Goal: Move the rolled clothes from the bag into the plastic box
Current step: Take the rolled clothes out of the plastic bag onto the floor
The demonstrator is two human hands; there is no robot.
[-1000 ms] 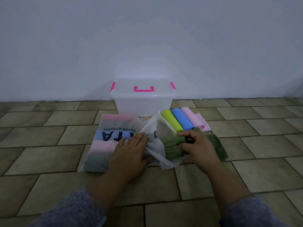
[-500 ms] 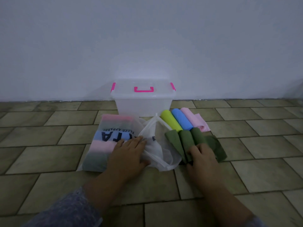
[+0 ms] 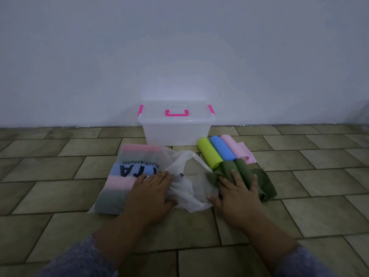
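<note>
A translucent white bag [image 3: 137, 168] with dark lettering lies on the tiled floor, with pink, blue and grey rolled clothes showing through it. My left hand [image 3: 151, 193] rests flat on the bag near its open mouth. My right hand [image 3: 238, 193] lies flat, fingers spread, on olive green rolled clothes [image 3: 247, 174] just right of the mouth. Behind them lie a yellow-green roll [image 3: 208, 152], a blue roll [image 3: 222, 149] and a pink roll [image 3: 237, 150]. The clear plastic box [image 3: 176, 129] with pink handle and latches stands by the wall, lid on.
A plain white wall [image 3: 179, 56] runs behind the box. Brown tiled floor [image 3: 299, 196] stretches to both sides and toward me. My grey sleeves show at the bottom edge.
My right hand has let go of the green clothes it pulled from the bag and now lies flat on them. The green pieces sit in a row on the floor. My left hand barely moved.
</note>
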